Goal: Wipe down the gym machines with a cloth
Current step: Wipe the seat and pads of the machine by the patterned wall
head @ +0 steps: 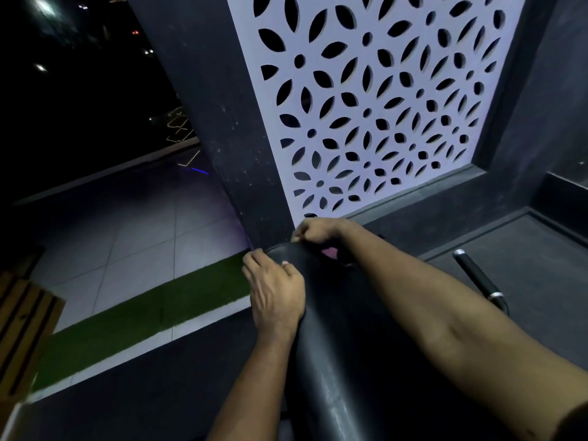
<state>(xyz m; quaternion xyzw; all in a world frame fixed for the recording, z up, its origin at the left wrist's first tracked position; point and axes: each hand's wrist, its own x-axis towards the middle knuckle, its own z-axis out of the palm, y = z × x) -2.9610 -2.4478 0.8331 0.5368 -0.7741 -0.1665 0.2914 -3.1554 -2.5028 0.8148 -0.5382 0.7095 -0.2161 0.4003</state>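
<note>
A black padded machine cushion (343,329) runs from the bottom middle up to the centre of the head view. My left hand (275,286) grips its left edge near the top, thumb on the pad face and fingers curled around the side. My right hand (315,230) reaches over the pad's top end with fingers curled. A small patch of pink cloth (329,253) shows just under that hand; most of it is hidden behind the pad and my forearm.
A black machine handle with chrome rings (477,276) sticks out to the right of the pad. Behind stands a dark pillar (222,138) and a white cut-out lattice panel (381,106). Left lie pale floor tiles, a green turf strip (143,313) and a wooden slatted object (22,329).
</note>
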